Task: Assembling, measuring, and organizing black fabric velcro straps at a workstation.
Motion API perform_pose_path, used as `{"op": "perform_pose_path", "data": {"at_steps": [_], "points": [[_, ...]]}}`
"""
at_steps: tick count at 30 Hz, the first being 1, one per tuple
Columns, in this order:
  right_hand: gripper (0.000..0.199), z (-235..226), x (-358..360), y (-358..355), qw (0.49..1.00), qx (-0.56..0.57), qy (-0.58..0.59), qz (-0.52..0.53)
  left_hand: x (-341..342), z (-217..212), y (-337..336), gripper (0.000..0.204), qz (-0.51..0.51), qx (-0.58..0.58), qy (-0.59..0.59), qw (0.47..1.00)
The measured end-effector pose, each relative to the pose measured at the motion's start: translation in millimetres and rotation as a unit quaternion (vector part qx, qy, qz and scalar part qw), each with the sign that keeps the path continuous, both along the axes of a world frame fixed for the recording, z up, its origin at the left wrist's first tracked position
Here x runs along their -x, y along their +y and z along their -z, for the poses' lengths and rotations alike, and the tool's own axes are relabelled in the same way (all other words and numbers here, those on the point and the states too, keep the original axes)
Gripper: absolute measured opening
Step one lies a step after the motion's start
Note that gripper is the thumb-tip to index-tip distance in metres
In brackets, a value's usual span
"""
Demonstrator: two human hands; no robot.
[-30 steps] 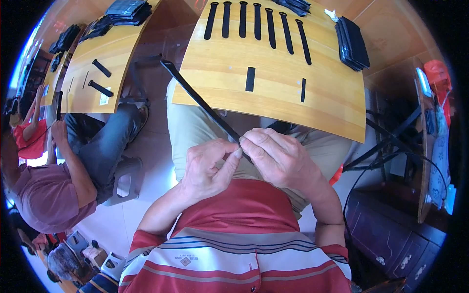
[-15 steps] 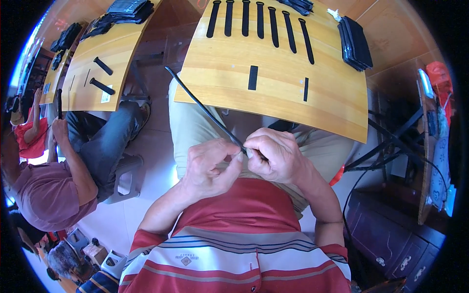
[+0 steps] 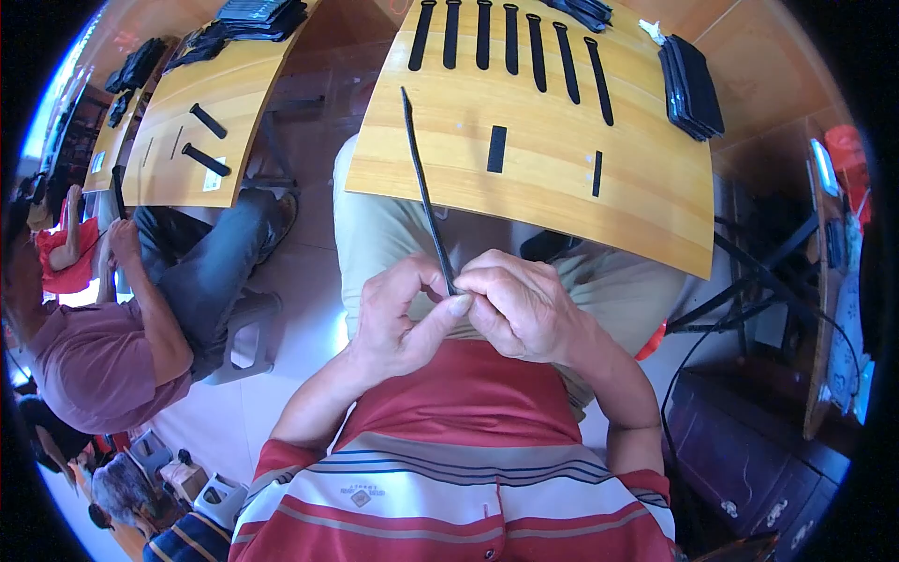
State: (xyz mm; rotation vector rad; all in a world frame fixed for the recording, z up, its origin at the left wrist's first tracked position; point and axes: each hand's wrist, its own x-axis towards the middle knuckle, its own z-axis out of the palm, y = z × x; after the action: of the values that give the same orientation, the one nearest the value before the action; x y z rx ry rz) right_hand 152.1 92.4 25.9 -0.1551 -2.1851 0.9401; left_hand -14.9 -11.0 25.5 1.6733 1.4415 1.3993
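A long black strap (image 3: 426, 187), seen nearly edge-on, rises from my fingers toward the table's near left corner. My left hand (image 3: 403, 309) pinches its lower end between thumb and forefinger. Right beside it, my right hand (image 3: 515, 304) has its fingertips closed on the same end, its other fingers curled under. Both hands meet above my lap. Several black straps with looped ends (image 3: 511, 42) lie in a row across the far part of the table (image 3: 421, 140). Nearer to me lie a short wide black strip (image 3: 497, 150) and a narrow black strip (image 3: 597, 174).
A stack of black straps (image 3: 691, 89) sits at the table's right side, another bundle (image 3: 581, 13) at its far edge. To the left, a person (image 3: 112, 347) sits by a second table (image 3: 178, 169). Dark drawers (image 3: 749, 459) and crossed black table legs (image 3: 758, 272) stand right.
The strap has swung from leaning left to nearly upright. My left hand has turned slightly, and the right hand's fingers have shifted closer over the strap's end.
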Motion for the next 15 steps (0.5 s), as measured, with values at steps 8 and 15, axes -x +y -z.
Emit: {"op": "perform_pose_path", "data": {"at_steps": [8, 15], "points": [[0.011, 1.1, -1.6, 1.9, 0.999, 0.044, -0.011, -0.023, -0.1, 5.2, -6.6, 0.010, 0.006, 0.012, 0.007, 1.000], [0.019, 5.7, 4.7, 1.6, 0.988, 0.136, 0.034, -0.063, 0.5, -2.7, -7.0, 0.008, -0.004, 0.026, -0.025, 0.999]]}}
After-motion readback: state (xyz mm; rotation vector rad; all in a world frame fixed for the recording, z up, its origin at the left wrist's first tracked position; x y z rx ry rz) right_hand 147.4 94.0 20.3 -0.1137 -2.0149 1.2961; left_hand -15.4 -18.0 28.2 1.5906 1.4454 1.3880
